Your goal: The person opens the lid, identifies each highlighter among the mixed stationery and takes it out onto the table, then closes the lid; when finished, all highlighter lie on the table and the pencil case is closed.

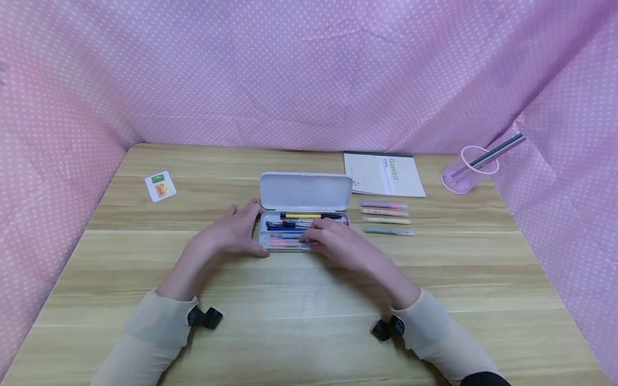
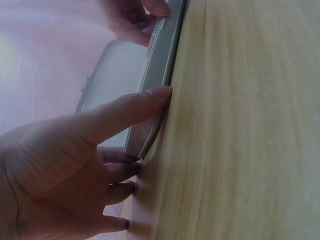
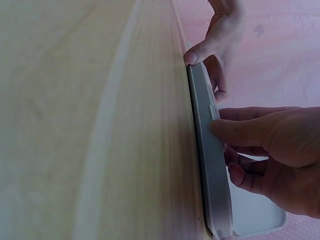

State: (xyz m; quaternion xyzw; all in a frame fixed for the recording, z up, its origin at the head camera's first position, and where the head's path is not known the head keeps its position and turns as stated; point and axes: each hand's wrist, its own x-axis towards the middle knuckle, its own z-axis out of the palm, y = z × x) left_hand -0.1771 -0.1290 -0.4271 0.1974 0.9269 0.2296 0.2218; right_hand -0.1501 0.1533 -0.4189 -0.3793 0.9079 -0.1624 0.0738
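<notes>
A white pencil case (image 1: 306,192) lies with its lid raised on the table. Its back compartment holds a yellow-and-black pen (image 1: 301,216) and several other pens; pink and blue pens (image 1: 285,243) lie in the front one. My left hand (image 1: 229,233) spans the case's left end, thumb at the front corner, fingers mostly straight and spread. Over the front compartment, my right hand (image 1: 340,244) has curled fingers, and its thumb (image 3: 235,129) touches the front rim. It pinches a pen with a barcode label (image 2: 157,31), largely hidden by the fingers.
Several slim pens (image 1: 386,220) lie in a row to the right of the case. Behind them is a Gambit notepad (image 1: 386,177). A pink cup (image 1: 456,179) with long sticks stands at the far right; a white square card (image 1: 161,186) lies at the left.
</notes>
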